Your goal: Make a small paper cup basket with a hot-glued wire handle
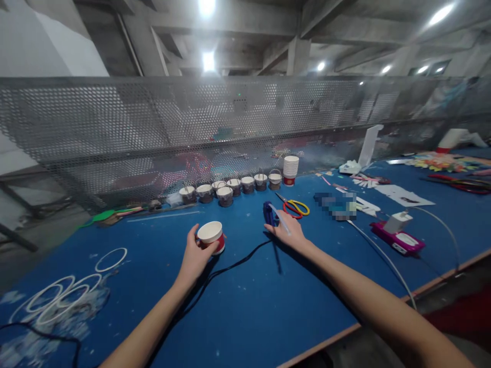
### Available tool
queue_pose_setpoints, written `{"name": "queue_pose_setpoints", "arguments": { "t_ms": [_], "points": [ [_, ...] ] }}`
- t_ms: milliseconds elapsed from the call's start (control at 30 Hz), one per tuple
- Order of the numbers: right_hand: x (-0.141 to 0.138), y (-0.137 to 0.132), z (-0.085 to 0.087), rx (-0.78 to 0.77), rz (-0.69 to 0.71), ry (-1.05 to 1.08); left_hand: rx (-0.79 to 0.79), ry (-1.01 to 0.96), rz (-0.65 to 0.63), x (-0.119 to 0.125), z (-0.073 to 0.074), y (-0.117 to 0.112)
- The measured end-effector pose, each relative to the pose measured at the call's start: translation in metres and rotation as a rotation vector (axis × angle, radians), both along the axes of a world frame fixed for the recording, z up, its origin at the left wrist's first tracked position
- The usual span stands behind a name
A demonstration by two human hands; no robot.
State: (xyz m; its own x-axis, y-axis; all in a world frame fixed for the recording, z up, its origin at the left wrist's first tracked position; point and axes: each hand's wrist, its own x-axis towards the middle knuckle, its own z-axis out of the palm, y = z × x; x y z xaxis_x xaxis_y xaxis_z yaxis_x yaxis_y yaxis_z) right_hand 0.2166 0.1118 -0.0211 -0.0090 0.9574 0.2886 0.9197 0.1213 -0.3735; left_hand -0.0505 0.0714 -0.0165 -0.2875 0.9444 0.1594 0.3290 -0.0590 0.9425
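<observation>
My left hand (195, 258) is closed around a paper cup (210, 232) with a white rim and a red lower part, low over the blue table. My right hand (289, 231) is closed on a blue hot glue gun (269, 213), its fingers partly hidden behind it. A translucent glue stick (280, 220) juts from the gun towards me. From the gun a black cord (233, 265) runs left across the table. Just beyond my right hand lie scissors (297, 208) with red and yellow handles.
Several small dark-sided cups (225, 196) with wire handles line the table's back, beside a stack of paper cups (290, 171). White rings (61, 299) lie at the left. On the right are a magenta power strip (397, 239) and cables. Behind stands a perforated metal screen (153, 117).
</observation>
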Motion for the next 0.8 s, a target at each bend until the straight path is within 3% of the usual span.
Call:
{"name": "queue_pose_setpoints", "arguments": {
  "t_ms": [367, 800],
  "points": [
    [0.028, 0.013, 0.008, -0.085, 0.038, 0.031, -0.021, 0.02, -0.068, 0.002, 0.0, -0.012],
    [0.021, 0.017, 0.001, -0.077, 0.104, 0.056, -0.035, 0.027, -0.086, -0.001, -0.003, -0.013]
  ]
}}
